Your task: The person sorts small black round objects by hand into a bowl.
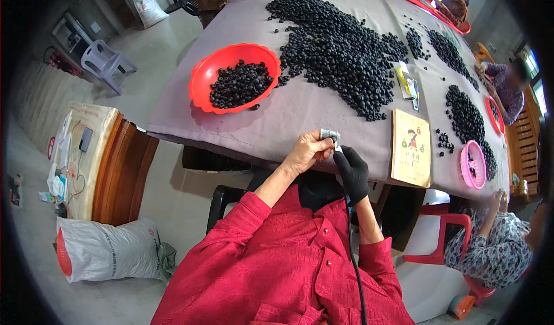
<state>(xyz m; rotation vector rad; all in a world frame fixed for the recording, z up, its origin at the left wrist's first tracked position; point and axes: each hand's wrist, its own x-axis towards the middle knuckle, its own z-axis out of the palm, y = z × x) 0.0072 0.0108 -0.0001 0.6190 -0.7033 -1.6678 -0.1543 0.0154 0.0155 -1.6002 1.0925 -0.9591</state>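
Note:
My bare left hand (310, 152) is closed above the table's front edge, its fingertips pinching a small black piece (333, 141) that is mostly hidden. A pale grey wrap (330, 133) covers one of its fingertips. Against it, my right hand (353, 174), in a black glove, is closed too. A small whitish tip shows between the two hands; what tool it belongs to I cannot make out. A black cord (353, 250) runs down from near my right hand over my red shirt. Beyond my hands spreads a large pile of small round black parts (340, 54).
A red scalloped bowl (199, 85) of black parts stands on the grey-covered table (259, 132). A yellow booklet (411, 163) and a yellow-and-white package (407, 85) lie to the right, near a pink basket (474, 175). Other people sit along the right side. A white sack (109, 249) lies lower left.

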